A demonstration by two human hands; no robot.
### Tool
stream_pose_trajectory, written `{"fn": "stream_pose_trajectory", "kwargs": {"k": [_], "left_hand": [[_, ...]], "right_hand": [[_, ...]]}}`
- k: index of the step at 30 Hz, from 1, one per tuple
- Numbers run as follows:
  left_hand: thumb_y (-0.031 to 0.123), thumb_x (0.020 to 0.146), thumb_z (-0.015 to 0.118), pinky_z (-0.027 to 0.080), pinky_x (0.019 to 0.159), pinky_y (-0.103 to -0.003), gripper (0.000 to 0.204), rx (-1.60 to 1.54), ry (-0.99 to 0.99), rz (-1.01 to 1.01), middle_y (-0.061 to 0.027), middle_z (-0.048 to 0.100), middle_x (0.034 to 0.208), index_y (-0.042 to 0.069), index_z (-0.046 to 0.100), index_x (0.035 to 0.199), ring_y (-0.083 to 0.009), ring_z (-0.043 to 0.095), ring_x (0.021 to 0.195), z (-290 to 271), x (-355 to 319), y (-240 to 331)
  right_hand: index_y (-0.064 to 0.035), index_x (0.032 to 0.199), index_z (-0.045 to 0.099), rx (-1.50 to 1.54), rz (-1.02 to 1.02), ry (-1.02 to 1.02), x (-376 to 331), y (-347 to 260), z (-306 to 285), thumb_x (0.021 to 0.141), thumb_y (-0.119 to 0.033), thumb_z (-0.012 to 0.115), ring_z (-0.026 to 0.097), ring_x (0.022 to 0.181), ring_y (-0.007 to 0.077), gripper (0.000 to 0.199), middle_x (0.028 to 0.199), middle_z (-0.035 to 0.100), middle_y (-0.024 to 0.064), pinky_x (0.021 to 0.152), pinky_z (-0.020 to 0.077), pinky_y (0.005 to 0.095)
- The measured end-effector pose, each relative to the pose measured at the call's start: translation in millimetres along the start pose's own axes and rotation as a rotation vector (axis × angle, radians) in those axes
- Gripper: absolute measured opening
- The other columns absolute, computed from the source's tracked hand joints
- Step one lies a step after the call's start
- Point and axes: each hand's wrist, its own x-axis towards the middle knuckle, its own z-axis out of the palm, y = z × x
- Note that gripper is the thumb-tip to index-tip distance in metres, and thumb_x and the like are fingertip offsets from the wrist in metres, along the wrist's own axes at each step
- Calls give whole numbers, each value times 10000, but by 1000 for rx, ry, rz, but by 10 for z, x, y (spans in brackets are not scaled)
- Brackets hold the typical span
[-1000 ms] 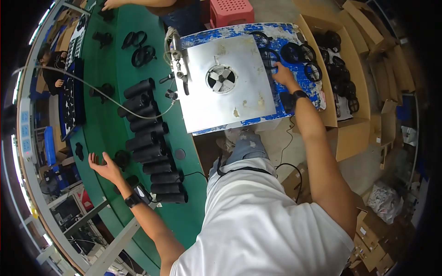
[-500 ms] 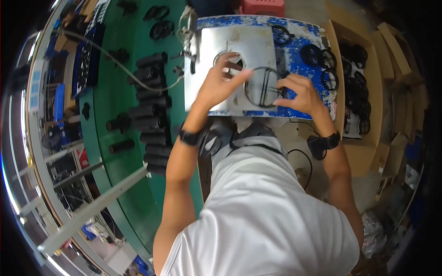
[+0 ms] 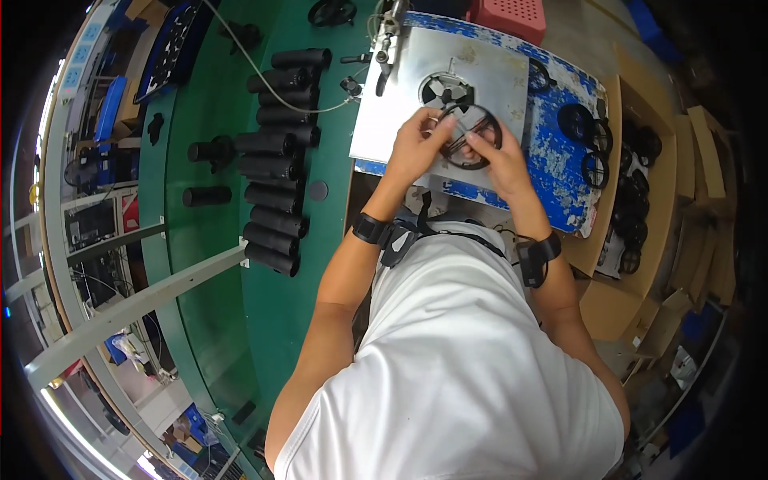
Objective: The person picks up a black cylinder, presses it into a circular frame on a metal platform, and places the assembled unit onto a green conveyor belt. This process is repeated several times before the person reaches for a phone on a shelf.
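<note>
Both hands hold a black ring with crossbars [image 3: 466, 166] just above the near edge of a round fixture with dark segments [image 3: 445, 90]. My left hand [image 3: 420, 142] is closed on the ring's left side, with the thumb at the rim. From the right, my right hand [image 3: 506, 164] grips it, with the thumb over the front and some fingers seen through the ring. The fixture is set in a shiny metal plate [image 3: 500, 76], and the ring hides a little of its near side.
The plate lies on a worn blue board [image 3: 548, 188], where several more black rings [image 3: 594, 170] sit at the right. Beyond stands a carton [image 3: 668, 172] of black parts. Black cylinders [image 3: 272, 166] line the green bench [image 3: 324, 224]. A metal clamp-like device [image 3: 386, 52] borders the plate's left side.
My left hand has come off the fixture and onto the ring. The right hand has brought the ring leftward, in front of the fixture. The whole view has shifted.
</note>
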Motion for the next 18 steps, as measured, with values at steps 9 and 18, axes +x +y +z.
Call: {"fn": "stream_pose_trajectory", "kwargs": {"k": [9,18], "left_hand": [[314,990,507,460,551,-285,345,108,70,-67,-80,609,704,-27,555,971,-143,590,588,-85,89,-63],[206,726,747,506,578,-314,418,547,43,71,-104,620,722,0,522,1012,-205,635,634,-195,461,-68]], "right_hand": [[-9,1099,547,-149,-28,112,179,-33,263,832,-15,618,582,680,117,277,841,607,52,580,485,247],[-2,1147,505,-473,-182,2,586,206,52,820,-31,639,573,650,91,355,800,600,47,559,490,251]]}}
